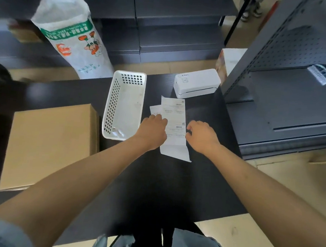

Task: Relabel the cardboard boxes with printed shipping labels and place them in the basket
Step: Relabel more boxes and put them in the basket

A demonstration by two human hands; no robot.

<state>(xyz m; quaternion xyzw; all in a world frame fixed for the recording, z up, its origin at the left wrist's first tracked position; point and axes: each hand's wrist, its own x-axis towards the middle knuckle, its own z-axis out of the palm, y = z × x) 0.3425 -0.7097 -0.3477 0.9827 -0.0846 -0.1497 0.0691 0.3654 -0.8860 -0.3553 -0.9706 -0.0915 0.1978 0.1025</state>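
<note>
Here, label (pixel 174 122) print illegible, both hands touching.

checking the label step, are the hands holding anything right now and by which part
Both hands are on the printed shipping label lying on the black table: the left hand on its left edge, the right hand at its right edge. Whether either pinches it cannot be told.

Dark table (pixel 172 191) carries: cardboard box (pixel 48 146), white basket (pixel 125 105), label printer (pixel 196 83), shipping labels (pixel 174 122).
</note>
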